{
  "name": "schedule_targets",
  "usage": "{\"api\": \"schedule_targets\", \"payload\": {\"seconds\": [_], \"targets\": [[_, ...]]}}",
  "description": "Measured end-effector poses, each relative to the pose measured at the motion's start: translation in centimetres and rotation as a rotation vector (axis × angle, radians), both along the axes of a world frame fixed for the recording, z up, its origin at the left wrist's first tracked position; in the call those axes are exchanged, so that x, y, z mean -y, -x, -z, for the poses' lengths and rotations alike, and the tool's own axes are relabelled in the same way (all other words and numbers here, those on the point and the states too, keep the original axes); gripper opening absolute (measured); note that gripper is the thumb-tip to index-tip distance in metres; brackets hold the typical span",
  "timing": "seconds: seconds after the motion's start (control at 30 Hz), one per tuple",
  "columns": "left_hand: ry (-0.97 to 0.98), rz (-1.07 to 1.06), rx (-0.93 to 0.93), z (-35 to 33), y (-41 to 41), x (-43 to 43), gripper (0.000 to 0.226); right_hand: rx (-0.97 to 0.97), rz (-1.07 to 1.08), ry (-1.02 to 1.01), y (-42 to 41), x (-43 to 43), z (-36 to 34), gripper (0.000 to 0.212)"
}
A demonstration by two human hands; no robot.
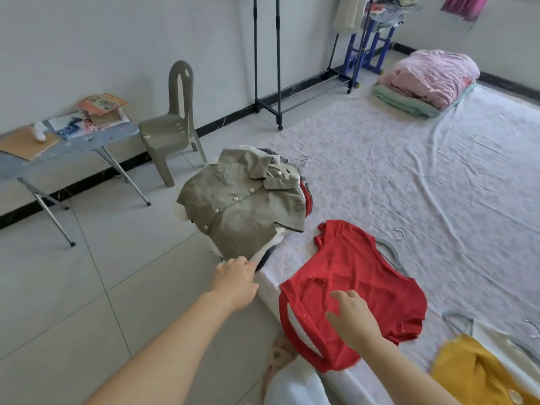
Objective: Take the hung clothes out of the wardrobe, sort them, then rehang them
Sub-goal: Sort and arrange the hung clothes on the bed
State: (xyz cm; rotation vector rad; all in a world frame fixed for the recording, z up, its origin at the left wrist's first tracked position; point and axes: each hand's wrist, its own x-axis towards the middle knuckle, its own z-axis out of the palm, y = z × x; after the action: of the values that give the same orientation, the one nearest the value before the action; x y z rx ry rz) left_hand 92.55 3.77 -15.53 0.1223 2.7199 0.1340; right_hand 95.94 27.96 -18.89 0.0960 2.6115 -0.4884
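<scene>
clothes are spread along the near edge of a bed (438, 171) covered with a pale sheet. an olive shirt (242, 206) with white buttons is laid on top of a small pile of garments at the bed's corner, partly overhanging the tiled floor (73, 273). its lower hem is gripped by the left hand (235, 280), whose fingers are curled over the edge where a strip of white cloth shows beneath. just beside the pile, a red top (350, 287) is laid flat on the sheet, with a grey hanger (391, 252) seen at its neck. the right hand (352, 320) is rested on the red top, fingers spread and released, nothing being grasped. a yellow garment (467, 369) is seen at the lower right, over a cream piece. folded pink blankets (432, 74) are stacked at the far side of the bed. a black clothes rack (277, 68) is stood against the wall beyond, near a grey plastic chair (175, 133) and a folding counter (73, 144) loaded with papers.
</scene>
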Motion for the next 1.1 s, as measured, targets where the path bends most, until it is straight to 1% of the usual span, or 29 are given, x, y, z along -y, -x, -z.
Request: {"api": "schedule_targets", "payload": {"seconds": [0.2, 0.37, 0.6, 0.7, 0.83, 0.87, 0.97, 1.1], "targets": [[0.031, -0.043, 0.021, -0.7, 10.0, 3.9, 0.046, 0.023, -0.043, 0.036, 10.6, 4.1, 0.9, 0.043], [0.043, -0.030, 0.033, -1.0, 17.1, 6.1, 0.043, 0.030, -0.031, 0.064, 17.9, 6.9, 0.5, 0.049], [0.031, 0.146, 0.078, 1.5, 28.6, 9.0, 0.044, 0.035, 0.100, 0.037, 26.4, 10.5, 1.6, 0.043], [0.015, 0.276, 0.091, 2.8, 34.6, 10.4, 0.046, 0.052, 0.234, 0.003, 30.4, 12.1, 2.5, 0.042], [0.004, 0.438, 0.118, 4.2, 42.6, 12.6, 0.045, 0.086, 0.422, -0.019, 35.7, 15.5, 3.6, 0.029], [0.005, 0.463, 0.123, 4.5, 44.3, 13.1, 0.045, 0.092, 0.440, -0.021, 37.0, 16.4, 3.8, 0.031], [0.002, 0.515, 0.152, 5.7, 48.7, 14.0, 0.045, 0.106, 0.467, -0.030, 40.2, 18.1, 4.8, 0.047], [-0.024, 0.545, 0.182, 8.4, 53.1, 13.7, 0.043, 0.105, 0.486, -0.031, 44.1, 18.8, 7.1, 0.041]]}}
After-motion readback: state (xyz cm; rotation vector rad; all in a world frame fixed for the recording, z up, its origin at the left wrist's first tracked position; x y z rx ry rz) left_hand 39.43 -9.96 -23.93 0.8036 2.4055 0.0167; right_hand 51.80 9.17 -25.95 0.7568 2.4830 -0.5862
